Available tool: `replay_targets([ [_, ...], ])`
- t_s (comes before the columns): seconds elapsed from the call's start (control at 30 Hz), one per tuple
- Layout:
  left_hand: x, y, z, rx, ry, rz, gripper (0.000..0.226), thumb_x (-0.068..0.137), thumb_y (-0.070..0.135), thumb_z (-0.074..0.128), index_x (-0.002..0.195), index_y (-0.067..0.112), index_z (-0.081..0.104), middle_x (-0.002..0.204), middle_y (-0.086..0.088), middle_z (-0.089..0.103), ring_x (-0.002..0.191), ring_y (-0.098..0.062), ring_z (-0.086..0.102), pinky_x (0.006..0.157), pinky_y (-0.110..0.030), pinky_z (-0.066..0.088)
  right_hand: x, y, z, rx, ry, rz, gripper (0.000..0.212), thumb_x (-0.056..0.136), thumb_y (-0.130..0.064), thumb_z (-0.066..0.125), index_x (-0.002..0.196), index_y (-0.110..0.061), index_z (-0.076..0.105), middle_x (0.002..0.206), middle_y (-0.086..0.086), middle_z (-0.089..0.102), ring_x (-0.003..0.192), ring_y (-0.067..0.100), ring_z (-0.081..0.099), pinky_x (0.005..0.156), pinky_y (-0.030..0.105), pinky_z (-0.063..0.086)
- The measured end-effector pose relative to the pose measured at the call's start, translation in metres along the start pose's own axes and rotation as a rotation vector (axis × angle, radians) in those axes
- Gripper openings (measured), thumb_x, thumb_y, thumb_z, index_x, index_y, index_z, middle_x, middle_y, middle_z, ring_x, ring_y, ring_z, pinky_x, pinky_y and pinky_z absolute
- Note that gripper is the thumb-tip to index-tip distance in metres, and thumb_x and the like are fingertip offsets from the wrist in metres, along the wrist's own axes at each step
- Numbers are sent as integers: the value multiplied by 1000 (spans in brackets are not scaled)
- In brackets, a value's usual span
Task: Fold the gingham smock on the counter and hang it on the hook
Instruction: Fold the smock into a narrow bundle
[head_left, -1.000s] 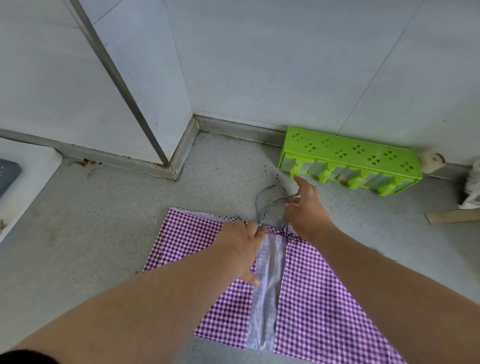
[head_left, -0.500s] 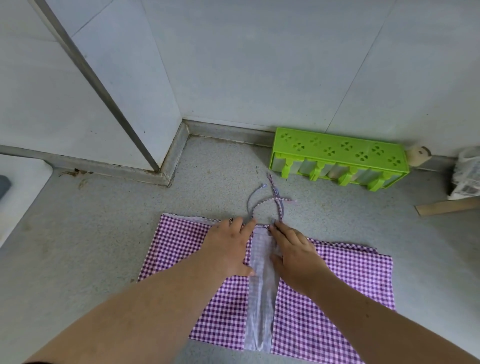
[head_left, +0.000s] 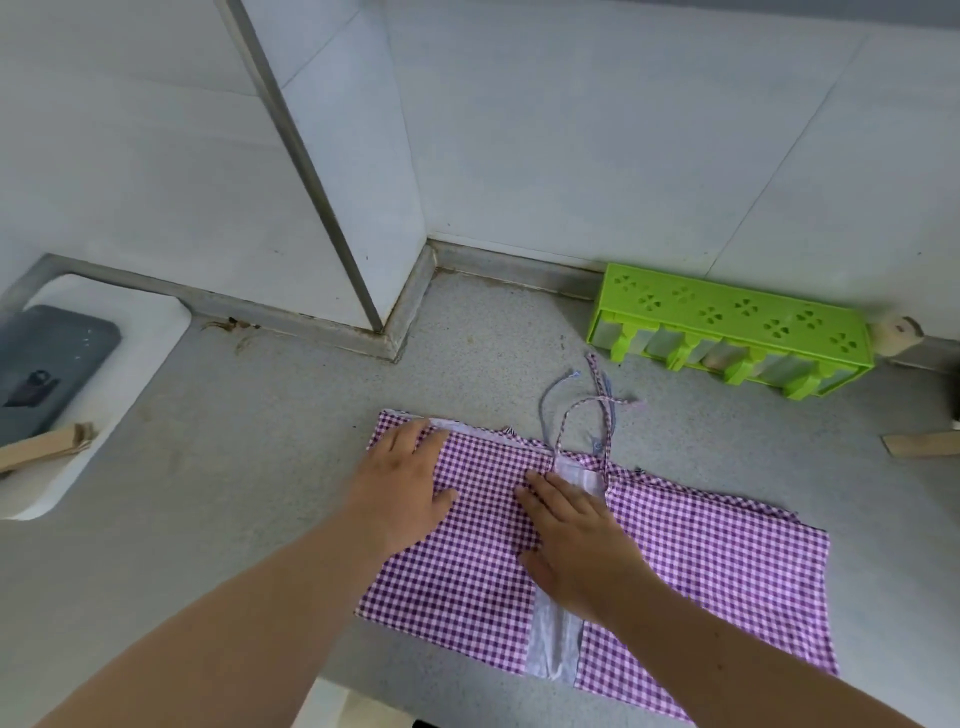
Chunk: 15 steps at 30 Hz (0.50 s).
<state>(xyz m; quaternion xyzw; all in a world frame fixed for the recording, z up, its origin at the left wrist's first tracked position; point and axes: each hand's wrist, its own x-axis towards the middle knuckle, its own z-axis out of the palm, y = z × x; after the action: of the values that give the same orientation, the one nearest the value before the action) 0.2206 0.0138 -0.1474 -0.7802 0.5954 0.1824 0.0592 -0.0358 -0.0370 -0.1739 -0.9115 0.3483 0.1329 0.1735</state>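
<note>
The purple-and-white gingham smock (head_left: 717, 566) lies spread flat on the grey counter (head_left: 218, 509), with a pale strip running down its middle and its thin ties (head_left: 587, 405) curled on the counter behind its top edge. My left hand (head_left: 405, 488) rests flat with straight fingers on the smock's left part, near its upper left corner. My right hand (head_left: 576, 535) lies flat on the cloth just left of the pale strip, fingers pointing to the upper left. No hook is in view.
A green plastic rack (head_left: 727, 322) lies against the back wall at the right. A white basin (head_left: 135, 332) with a dark grey object (head_left: 47, 364) and a wooden piece (head_left: 47, 447) is at the left. Another wooden piece (head_left: 924, 444) lies at the far right. A wall corner (head_left: 395, 291) juts out behind.
My left hand has slid left across the smock toward its upper left corner. My right hand has moved from the ties down onto the cloth, and the view has shifted right.
</note>
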Motion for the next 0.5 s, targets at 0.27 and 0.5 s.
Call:
replay_targets([
  [0.27, -48, -48, 14, -356, -158, -585, 111, 82, 78, 66, 163, 17, 19, 164, -12, 31, 151, -35, 36, 122, -51, 38, 4, 3, 11, -41, -95, -6, 87, 90, -71, 2, 162, -26, -16, 166, -5, -28, 154, 18, -27, 128, 44, -8],
  [0.5, -54, -53, 2, -583, -479, -479, 94, 88, 64, 73, 163, 20, 36, 162, -8, 47, 144, -32, 51, 116, -44, 43, -6, -12, -8, 54, -10, 105, 76, 102, -59, 26, 165, -29, -1, 171, -6, -11, 160, 19, -9, 127, 40, -6],
])
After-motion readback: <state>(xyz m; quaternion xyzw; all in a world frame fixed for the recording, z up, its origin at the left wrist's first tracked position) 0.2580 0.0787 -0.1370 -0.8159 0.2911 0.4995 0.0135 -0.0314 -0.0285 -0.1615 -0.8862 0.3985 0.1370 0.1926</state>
